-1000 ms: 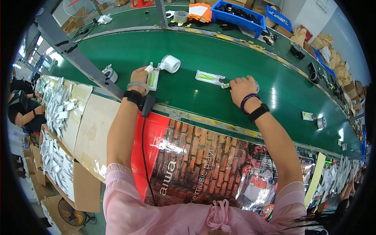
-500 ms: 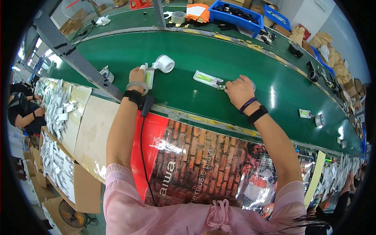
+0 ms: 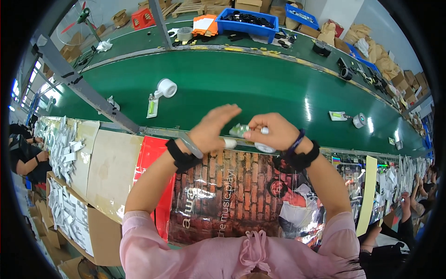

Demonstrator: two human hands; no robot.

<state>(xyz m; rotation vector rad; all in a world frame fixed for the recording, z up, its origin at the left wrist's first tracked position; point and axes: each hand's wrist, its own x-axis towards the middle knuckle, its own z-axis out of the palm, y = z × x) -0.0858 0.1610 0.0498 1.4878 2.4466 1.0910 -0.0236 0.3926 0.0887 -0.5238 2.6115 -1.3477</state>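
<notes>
Green conveyor belt [image 3: 241, 83] runs ahead. I see right hand [image 3: 274, 132] gripping small white-green packet [image 3: 239, 130] above belt's near edge; left hand [image 3: 211, 128] open, fingers spread, touching packet. White roll [image 3: 166, 87] sits further out.

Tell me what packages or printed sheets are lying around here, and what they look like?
Small packet: in the right hand, pale green and white.
Flat packet: on the green belt, long, white and green.
Poster: over the bench, brick pattern, glossy.
Blue bin: far side, rectangular.
</notes>
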